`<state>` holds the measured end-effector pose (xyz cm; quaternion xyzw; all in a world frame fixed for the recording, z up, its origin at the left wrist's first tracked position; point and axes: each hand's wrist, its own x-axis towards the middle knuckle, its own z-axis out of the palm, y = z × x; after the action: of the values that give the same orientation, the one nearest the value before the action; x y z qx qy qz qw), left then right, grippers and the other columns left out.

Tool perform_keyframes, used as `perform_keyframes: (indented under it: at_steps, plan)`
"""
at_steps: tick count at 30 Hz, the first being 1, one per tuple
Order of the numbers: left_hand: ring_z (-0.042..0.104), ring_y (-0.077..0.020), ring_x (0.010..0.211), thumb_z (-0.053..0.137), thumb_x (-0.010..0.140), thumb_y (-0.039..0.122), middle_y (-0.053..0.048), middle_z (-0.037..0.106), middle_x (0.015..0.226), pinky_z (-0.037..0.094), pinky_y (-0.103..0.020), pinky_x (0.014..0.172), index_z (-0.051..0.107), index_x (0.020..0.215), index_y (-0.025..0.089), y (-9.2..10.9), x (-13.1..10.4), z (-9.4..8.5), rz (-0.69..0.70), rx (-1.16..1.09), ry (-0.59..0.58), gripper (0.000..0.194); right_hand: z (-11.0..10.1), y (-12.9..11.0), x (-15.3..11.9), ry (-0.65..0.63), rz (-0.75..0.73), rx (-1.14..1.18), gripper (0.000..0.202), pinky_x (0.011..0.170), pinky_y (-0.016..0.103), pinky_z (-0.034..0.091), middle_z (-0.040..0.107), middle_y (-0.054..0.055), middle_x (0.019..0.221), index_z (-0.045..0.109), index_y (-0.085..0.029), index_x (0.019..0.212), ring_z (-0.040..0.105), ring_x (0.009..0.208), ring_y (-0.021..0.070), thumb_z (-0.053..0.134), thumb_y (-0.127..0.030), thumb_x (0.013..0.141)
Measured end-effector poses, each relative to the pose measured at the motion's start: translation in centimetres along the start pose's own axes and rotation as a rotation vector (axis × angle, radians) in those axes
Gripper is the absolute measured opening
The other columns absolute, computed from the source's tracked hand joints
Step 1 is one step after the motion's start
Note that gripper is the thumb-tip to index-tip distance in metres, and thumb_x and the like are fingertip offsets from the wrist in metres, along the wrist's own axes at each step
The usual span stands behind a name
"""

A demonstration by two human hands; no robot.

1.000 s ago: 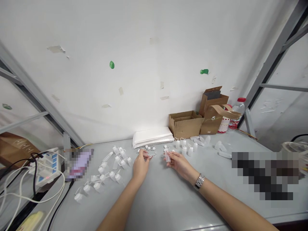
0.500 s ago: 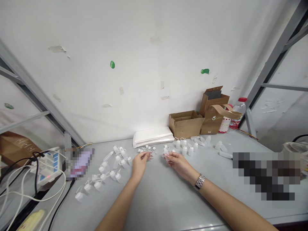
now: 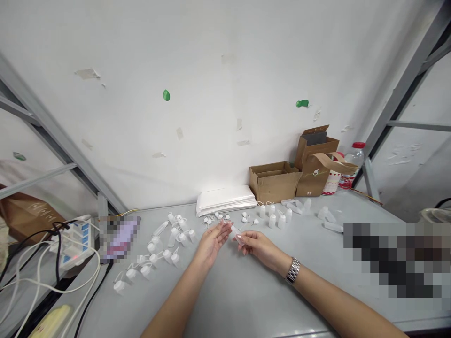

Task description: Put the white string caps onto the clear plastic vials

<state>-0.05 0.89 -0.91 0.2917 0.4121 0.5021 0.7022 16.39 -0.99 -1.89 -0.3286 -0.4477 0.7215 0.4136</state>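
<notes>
My right hand grips a small translucent squeeze bottle between thumb and fingers. The bottle tilts, its upper end leaning left toward my left hand. My left fingers are pinched together at that upper end; whatever they hold is hidden or too small to make out. Just beyond both hands lie several small white caps. On the left stand and lie several capped bottles with looped tethers. Behind my right hand is a small group of upright bottles.
A stack of white sheets lies against the wall. Beside it are an open cardboard box, a brown paper bag and a red-capped bottle. More translucent bottles lie right. A power strip with tangled cables sits left.
My hands have come closer together. The bottle in my right hand has tilted to the left, and my left fingers now meet its upper end.
</notes>
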Motion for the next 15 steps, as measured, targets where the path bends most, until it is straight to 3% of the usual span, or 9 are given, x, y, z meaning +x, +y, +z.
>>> perform_keyframes:
  at_steps: [7, 15]
  plan:
    - [0.061, -0.0189, 0.087, 0.063, 0.071, 0.034, -0.011, 0.069, 0.093, 0.042, -0.029, 0.082, 0.068, 0.088, 0.012, -0.74, -0.56, 0.71, 0.054, 0.110, -0.154, 0.028, 0.31, 0.07, 0.06, 0.005, 0.008, 0.000, 0.027, 0.057, 0.024, 0.036, 0.058, -0.001, 0.062, 0.062, -0.014, 0.069, 0.047, 0.052, 0.0079, 0.069, -0.039, 0.065]
    - [0.059, -0.0235, 0.095, 0.063, 0.069, 0.036, -0.013, 0.067, 0.100, 0.038, -0.035, 0.090, 0.067, 0.093, 0.013, -0.54, -0.45, 0.55, 0.045, 0.230, -0.156, 0.033, 0.75, -0.03, 0.05, 0.099, -0.047, -0.048, 0.029, 0.064, 0.026, 0.038, 0.058, -0.002, 0.062, 0.064, -0.014, 0.073, 0.051, 0.058, 0.0105, 0.074, -0.036, 0.057]
